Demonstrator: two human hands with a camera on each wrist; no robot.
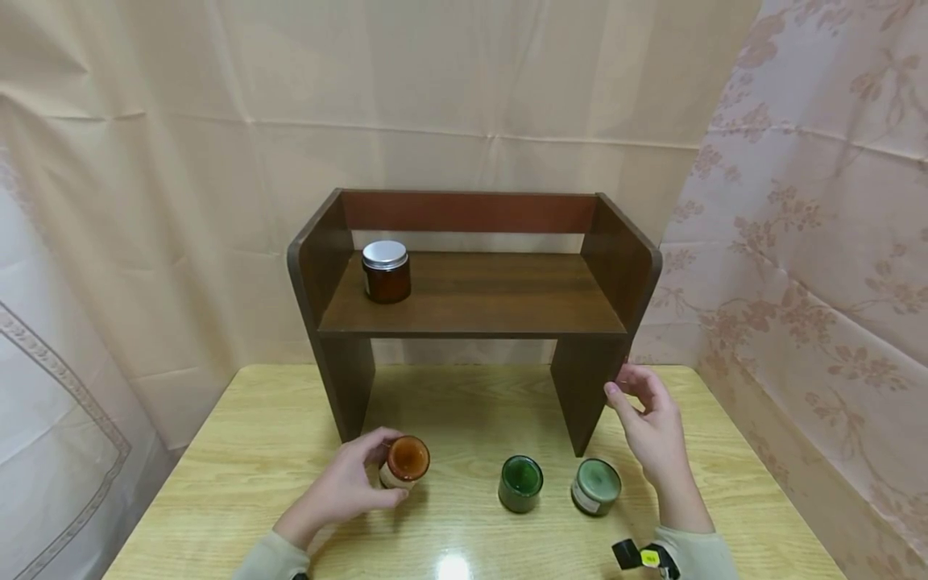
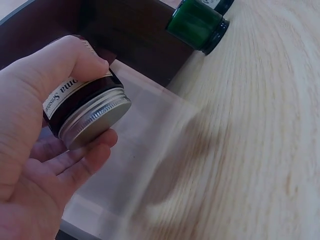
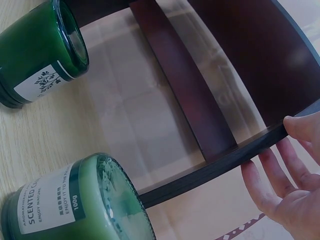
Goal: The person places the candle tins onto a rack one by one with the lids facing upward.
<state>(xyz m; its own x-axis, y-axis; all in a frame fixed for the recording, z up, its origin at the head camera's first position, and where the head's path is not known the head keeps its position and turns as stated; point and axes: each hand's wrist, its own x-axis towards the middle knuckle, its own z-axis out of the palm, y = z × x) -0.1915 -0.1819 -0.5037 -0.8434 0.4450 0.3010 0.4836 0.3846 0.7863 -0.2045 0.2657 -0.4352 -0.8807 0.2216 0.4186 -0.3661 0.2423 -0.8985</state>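
Note:
My left hand (image 1: 355, 479) holds an amber glass jar (image 1: 408, 459) with a cream label by its sides. In the left wrist view its silver screw lid (image 2: 97, 120) faces down towards the table, so the jar is upside down. My right hand (image 1: 656, 423) pinches the front edge of the right side panel (image 3: 200, 172) of a dark brown wooden shelf (image 1: 474, 298), thumb on one face and fingers on the other. Near that hand stands a pale green scented candle (image 1: 596, 487) with a white label. A darker green glass jar (image 1: 520, 483) stands to its left.
Another amber jar (image 1: 387, 274) with a silver lid stands upright at the left of the shelf board. The shelf stands on a light wood-grain table (image 1: 449, 403). Beige cloth (image 1: 471, 97) hangs behind and floral cloth (image 1: 819, 242) at the right.

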